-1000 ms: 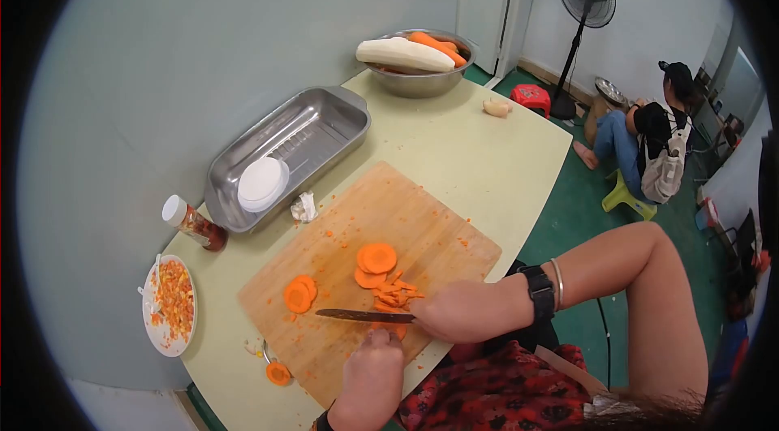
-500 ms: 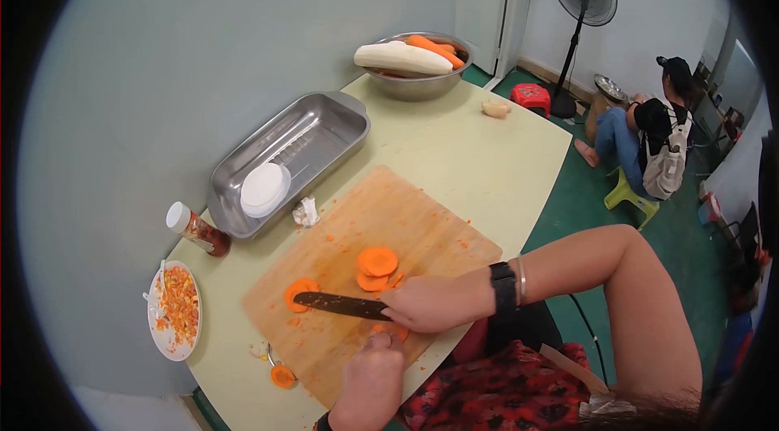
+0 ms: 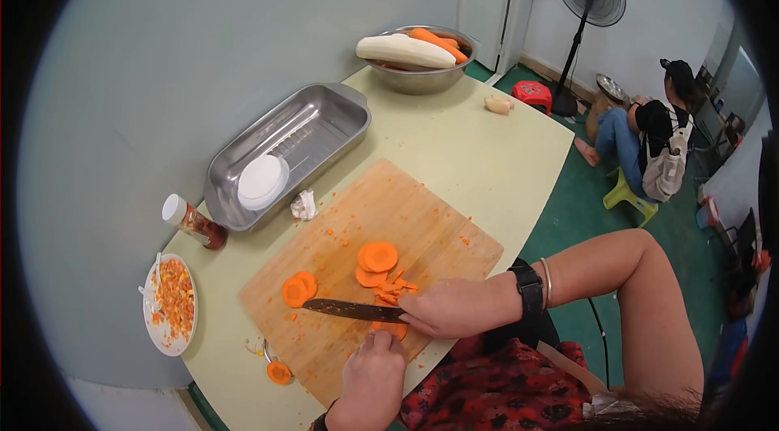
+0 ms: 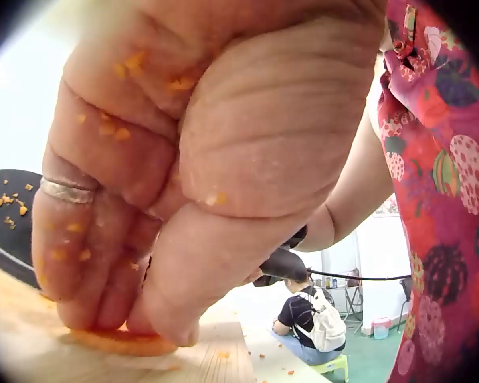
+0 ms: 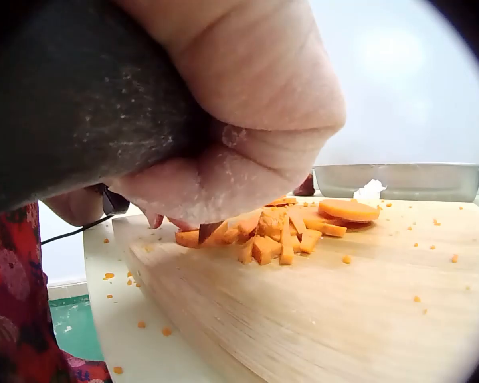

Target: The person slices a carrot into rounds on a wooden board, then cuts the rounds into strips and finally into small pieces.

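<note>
Working at the tabletop [image 3: 519, 147], over the cutting board [image 3: 438, 224]; gripping the knife [image 3: 353, 311] in the right hand [image 3: 454, 307]; pinning a carrot slice [image 4: 120, 344] to the board under the bunched left hand [image 3: 373, 374], near cut pieces [image 5: 263, 249]. Apparently slicing carrot; probably needing tucked fingertips [image 4: 88, 309] before lowering the knife.

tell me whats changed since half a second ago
The right hand moved right with the knife, baring more of the cut carrot strips. Nothing was let go; the left hand still holds its carrot slice. The board and plate stayed put.
</note>
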The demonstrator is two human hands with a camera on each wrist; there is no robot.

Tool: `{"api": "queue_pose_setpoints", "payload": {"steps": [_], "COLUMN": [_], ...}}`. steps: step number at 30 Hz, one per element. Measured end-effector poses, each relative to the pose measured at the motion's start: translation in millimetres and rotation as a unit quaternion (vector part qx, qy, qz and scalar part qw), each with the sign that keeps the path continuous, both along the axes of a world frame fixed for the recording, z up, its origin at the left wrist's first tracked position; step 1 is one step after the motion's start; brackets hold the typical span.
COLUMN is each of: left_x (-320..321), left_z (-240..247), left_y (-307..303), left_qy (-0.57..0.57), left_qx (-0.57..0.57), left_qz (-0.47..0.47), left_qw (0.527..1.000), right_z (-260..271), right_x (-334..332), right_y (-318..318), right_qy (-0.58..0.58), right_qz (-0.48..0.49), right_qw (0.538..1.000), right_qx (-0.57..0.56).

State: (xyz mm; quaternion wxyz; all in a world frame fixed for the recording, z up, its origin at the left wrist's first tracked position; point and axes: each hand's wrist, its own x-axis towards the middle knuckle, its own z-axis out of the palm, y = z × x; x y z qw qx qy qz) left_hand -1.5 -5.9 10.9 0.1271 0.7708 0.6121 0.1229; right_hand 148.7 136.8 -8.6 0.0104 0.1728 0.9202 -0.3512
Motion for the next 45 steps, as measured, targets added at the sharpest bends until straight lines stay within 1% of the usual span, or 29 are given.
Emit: {"api": "queue_pose_setpoints", "payload": {"steps": [3, 6, 9, 12, 14, 15, 17, 18, 20, 21, 23, 24, 27, 30, 33, 39, 42, 44, 45], "left_x": [-2, -2, -1, -2, -4, -4, 0, 0, 0, -2, -5, -5, -3, -3, -2, -2, -3, -3, -5], "left_z": [-3, -3, -1, -5, -8, -8, -10, -11, -14, -11, -3, -1, 3, -5, -6, -6, -6, -10, -12], "left_y": [0, 0, -1, -1, -2, -1, -1, -1, -1, -2, -4, -5, -6, -8, -8, -8, -7, -7, -7], "left_qy": [-0.010, -0.021, -0.016, -0.028, -0.031, -0.036, -0.047, -0.050, -0.054, -0.036, 0.001, -0.001, -0.006, 0.004, 0.007, 0.017, 0.007, -0.028, -0.032], "left_qx": [0.000, -0.007, -0.019, -0.025, -0.040, -0.045, -0.058, -0.042, -0.011, -0.015, -0.025, -0.024, -0.018, 0.001, 0.013, 0.026, 0.025, 0.012, 0.023], "left_qz": [-0.006, -0.008, -0.002, 0.004, -0.003, 0.008, 0.030, 0.025, 0.014, -0.001, -0.031, -0.027, -0.015, -0.017, -0.017, -0.018, -0.015, 0.003, 0.001], "left_qw": [1.000, 1.000, 1.000, 0.999, 0.999, 0.998, 0.997, 0.998, 0.998, 0.999, 0.999, 0.999, 1.000, 1.000, 1.000, 0.999, 1.000, 1.000, 0.999], "right_z": [2, 3, 16, 11, 4, -1, -17, -19, -20, -18, -14, -11, 7, 16, 12, -1, -8, 0, 4], "right_x": [1, 3, 10, 10, 0, -6, -18, -24, -35, -38, -35, -33, -21, -9, -8, -3, 4, 12, 12], "right_y": [0, 2, 5, 5, 1, -1, 0, 1, 3, 4, 7, 10, 10, 3, -3, -6, -4, -3, -1], "right_qy": [0.001, -0.024, -0.039, -0.043, -0.043, -0.042, 0.018, 0.048, 0.003, -0.017, -0.007, -0.004, 0.004, -0.008, -0.018, 0.017, 0.023, -0.019, -0.042], "right_qz": [0.013, 0.027, 0.045, 0.042, 0.053, 0.058, 0.058, 0.058, 0.051, 0.047, 0.004, -0.016, -0.029, -0.008, 0.004, 0.025, 0.033, 0.026, 0.029], "right_qw": [1.000, 0.999, 0.998, 0.998, 0.998, 0.997, 0.998, 0.997, 0.998, 0.998, 1.000, 0.999, 0.999, 1.000, 1.000, 0.999, 0.999, 0.999, 0.999], "right_qx": [0.008, 0.011, -0.015, -0.004, 0.008, 0.015, 0.008, 0.005, 0.023, 0.032, -0.008, -0.029, -0.014, 0.014, 0.014, 0.039, 0.024, 0.020, 0.019]}}
